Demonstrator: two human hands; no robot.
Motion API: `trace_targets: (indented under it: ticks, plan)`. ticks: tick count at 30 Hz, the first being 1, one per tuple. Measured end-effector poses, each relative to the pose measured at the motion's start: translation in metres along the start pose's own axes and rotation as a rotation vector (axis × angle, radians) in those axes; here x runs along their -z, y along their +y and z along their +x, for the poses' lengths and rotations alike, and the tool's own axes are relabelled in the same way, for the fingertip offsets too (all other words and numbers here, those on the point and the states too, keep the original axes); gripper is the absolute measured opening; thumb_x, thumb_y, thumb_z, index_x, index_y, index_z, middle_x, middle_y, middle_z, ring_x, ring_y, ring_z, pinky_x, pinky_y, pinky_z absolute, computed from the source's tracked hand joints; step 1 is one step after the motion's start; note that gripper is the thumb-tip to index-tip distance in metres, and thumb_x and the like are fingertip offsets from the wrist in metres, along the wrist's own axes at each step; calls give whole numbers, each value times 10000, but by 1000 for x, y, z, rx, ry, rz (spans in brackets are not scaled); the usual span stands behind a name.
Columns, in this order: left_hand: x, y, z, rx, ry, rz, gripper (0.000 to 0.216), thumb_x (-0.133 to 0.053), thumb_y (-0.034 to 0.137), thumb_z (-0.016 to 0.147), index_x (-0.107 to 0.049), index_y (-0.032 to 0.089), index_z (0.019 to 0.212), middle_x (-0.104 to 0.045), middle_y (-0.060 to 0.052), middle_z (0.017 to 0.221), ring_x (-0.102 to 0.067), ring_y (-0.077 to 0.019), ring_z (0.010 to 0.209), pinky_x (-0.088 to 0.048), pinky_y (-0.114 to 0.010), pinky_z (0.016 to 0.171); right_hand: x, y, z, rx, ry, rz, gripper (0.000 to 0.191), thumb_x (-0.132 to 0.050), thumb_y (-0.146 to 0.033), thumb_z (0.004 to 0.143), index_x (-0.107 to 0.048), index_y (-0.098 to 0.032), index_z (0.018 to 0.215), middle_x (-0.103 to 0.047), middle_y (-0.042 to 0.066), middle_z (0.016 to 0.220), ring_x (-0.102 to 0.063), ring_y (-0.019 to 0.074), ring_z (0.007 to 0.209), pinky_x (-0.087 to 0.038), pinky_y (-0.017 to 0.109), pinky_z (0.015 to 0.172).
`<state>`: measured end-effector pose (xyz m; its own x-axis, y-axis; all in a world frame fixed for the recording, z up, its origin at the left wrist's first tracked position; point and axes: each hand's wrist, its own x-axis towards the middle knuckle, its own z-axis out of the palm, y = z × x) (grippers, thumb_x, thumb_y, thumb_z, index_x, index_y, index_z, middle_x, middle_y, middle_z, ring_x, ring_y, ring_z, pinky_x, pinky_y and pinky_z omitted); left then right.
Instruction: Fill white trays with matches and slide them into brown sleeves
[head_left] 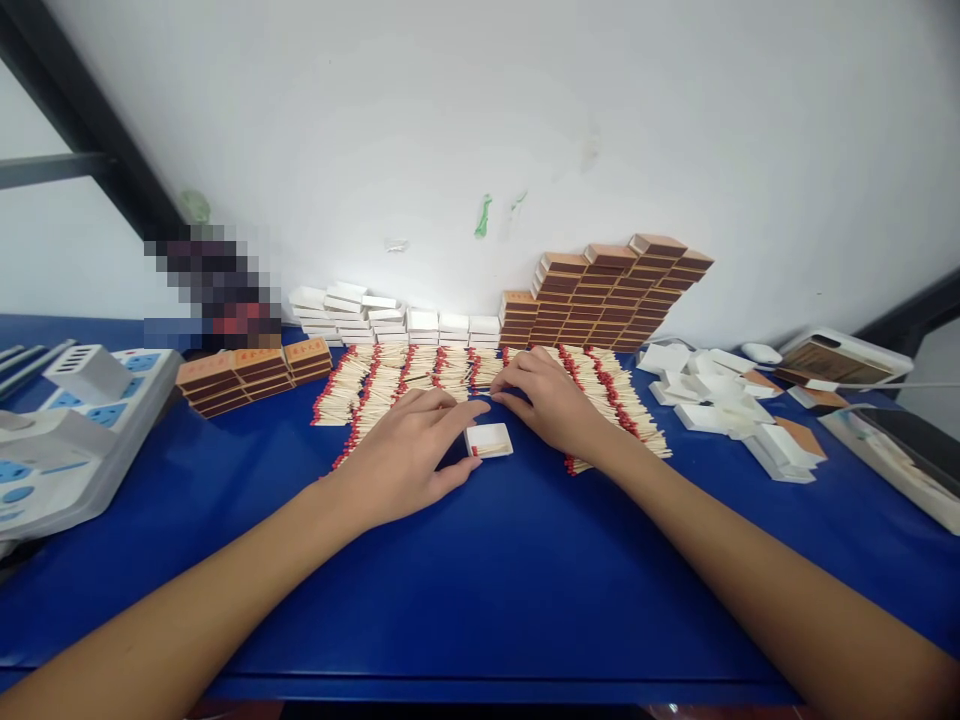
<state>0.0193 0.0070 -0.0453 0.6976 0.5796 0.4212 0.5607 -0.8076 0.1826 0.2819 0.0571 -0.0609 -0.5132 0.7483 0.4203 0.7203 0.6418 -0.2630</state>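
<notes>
A small white matchbox tray (489, 440) filled with matches lies on the blue table (480, 600) between my hands. My left hand (409, 450) rests palm down just left of it, thumb and forefinger spread around its left end. My right hand (544, 400) lies over the rows of red-tipped matches (420, 380), fingertips curled on the sticks just behind the tray. Whether the right fingers pinch any matches is hidden.
Brown matchbox sleeves (607, 295) are stacked against the wall, and more brown sleeves (251, 375) lie at the left. White inner trays (375, 315) line the back; loose white trays (735, 405) sit at right. A power strip (75, 420) lies far left, a phone (844, 358) far right.
</notes>
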Motion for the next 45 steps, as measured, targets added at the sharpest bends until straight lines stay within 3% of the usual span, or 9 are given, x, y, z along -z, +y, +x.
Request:
trace_targets:
  ticks: [4,9,16,22,30,34,38,42,45]
  plan:
    - [0,-1,0,-4,-5,-3,454,-718,317,1029,-597,173,1442,-718,-114,1176,-687,-296,1123,-555,-495,1056,-1,-1,1,-7,-7,-2,179,-571,-265,1091,-742,-213,1071,-676,114,1040,-527,288,1019,-444,433,920]
    - [0,-2,0,-12,6,-1,423,-700,320,1038,-602,183,1426,-724,-114,1192,-692,-296,1123,-562,-488,1043,-1,-3,3,-32,-55,-28,183,-576,-252,1085,-685,-206,944,-650,106,1002,-519,283,1003,-432,417,886]
    - [1,-4,2,18,1,-29,472,-712,300,1029,-558,202,1465,-755,-100,1188,-695,-296,1145,-568,-476,1013,15,-11,-1,-47,-98,-59,190,-540,-251,1095,-631,-207,934,-638,116,1009,-519,293,1011,-437,434,896]
    - [3,-4,3,43,-3,-37,506,-750,273,994,-552,206,1454,-758,-96,1207,-690,-307,1150,-556,-483,1017,32,-36,-14,57,-84,14,176,-539,-263,1115,-619,-213,966,-656,101,1026,-533,277,1015,-454,424,897]
    - [2,-3,2,31,7,-56,510,-726,276,1008,-538,210,1477,-760,-97,1219,-691,-306,1158,-557,-493,1018,27,-56,-20,155,-126,-25,131,-570,-207,1096,-664,-196,1006,-670,109,1039,-547,277,1017,-466,416,893]
    - [2,-2,2,36,-12,-59,506,-716,286,1019,-534,215,1485,-763,-99,1238,-689,-313,1190,-560,-504,1036,33,-39,-19,99,-70,-29,151,-585,-255,1093,-684,-212,988,-671,106,1005,-543,276,993,-453,417,879]
    - [0,-1,0,9,6,-66,429,-710,301,1031,-594,219,1436,-747,-111,1251,-698,-295,1185,-561,-495,1064,34,-1,-17,-26,37,-154,165,-594,-264,1061,-713,-211,959,-672,120,955,-530,301,964,-435,446,865]
    - [-2,0,-1,-23,28,-70,381,-726,289,1023,-657,198,1387,-737,-118,1198,-704,-287,1149,-575,-494,1047,28,30,-18,-89,-3,-205,184,-609,-269,1034,-749,-211,930,-662,124,926,-527,306,949,-424,446,841]
    - [-3,0,-1,-28,23,-67,359,-722,288,1023,-676,190,1365,-733,-121,1185,-702,-290,1139,-583,-503,1039,24,36,-17,-65,-26,-211,201,-605,-281,1040,-760,-205,936,-646,123,922,-509,299,938,-419,446,852]
